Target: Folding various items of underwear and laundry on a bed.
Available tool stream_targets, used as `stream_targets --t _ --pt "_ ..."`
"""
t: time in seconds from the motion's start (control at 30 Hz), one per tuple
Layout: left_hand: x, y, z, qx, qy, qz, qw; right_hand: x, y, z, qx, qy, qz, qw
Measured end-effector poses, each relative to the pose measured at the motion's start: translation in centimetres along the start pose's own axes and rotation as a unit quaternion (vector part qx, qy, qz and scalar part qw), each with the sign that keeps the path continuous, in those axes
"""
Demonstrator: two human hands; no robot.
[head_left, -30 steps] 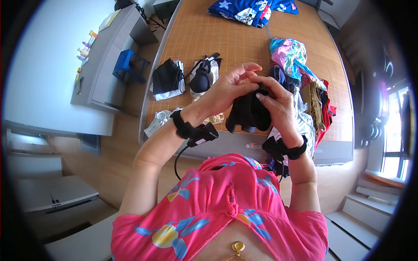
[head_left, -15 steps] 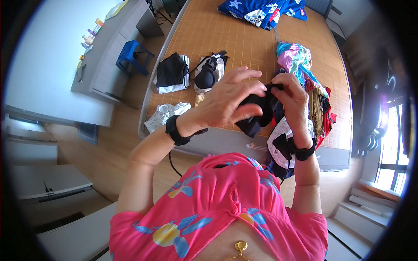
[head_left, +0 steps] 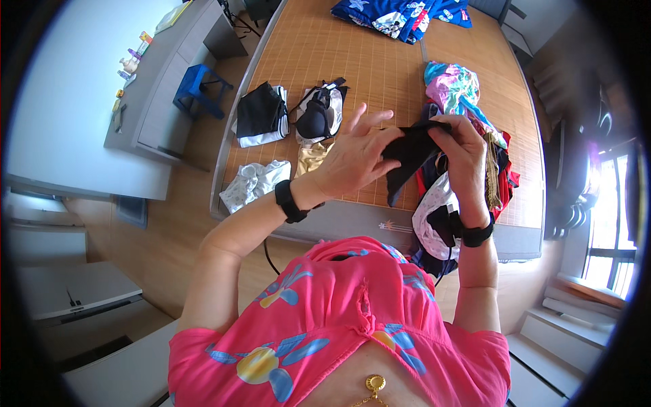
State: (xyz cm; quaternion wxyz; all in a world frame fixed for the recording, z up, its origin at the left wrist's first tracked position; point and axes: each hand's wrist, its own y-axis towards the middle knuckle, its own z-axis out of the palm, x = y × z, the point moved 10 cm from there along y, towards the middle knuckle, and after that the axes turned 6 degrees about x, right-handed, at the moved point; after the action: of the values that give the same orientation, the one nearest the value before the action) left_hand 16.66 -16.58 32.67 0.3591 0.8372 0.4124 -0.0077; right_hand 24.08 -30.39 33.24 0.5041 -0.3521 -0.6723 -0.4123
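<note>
Above the near edge of the bed, a small black garment is stretched between my hands, one corner hanging down. My left hand has thumb and bent fingers at its left edge, with two other fingers raised. My right hand pinches its upper right corner. I cannot make out the garment's exact kind. Below my right hand lies a white patterned garment in a mixed clothes pile. Left of my left hand are a black bra, a beige garment and a white patterned garment.
A folded black-and-white stack sits on the left of the mat-covered bed. Shiny multicoloured fabric lies right, blue printed fabric far back. A blue stool stands by the grey desk.
The black garment has gone from bunched to spread out between my hands. My left hand's fingers have come to its edge. The view has shifted slightly.
</note>
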Motion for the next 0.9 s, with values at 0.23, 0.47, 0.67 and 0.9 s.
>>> stream_targets --t 0.23,0.47,0.67,0.9 --pt "2.9 0.4 0.4 0.062 -0.005 -0.023 0.998 -2.2 0.4 -0.9 0.018 0.040 0.015 0.999" --pt "3.7 0.7 5.5 0.204 -0.141 -0.100 0.964 -5.2 -0.4 -1.0 0.043 0.039 0.067 0.996" --pt "2.6 -0.9 9.9 0.320 0.068 -0.001 0.945 -6.9 -1.4 -1.3 0.098 -0.028 0.058 0.993" --pt "3.3 -4.7 12.5 0.325 0.046 0.057 0.943 -16.9 -5.8 -2.8 0.118 -0.149 0.158 0.969"
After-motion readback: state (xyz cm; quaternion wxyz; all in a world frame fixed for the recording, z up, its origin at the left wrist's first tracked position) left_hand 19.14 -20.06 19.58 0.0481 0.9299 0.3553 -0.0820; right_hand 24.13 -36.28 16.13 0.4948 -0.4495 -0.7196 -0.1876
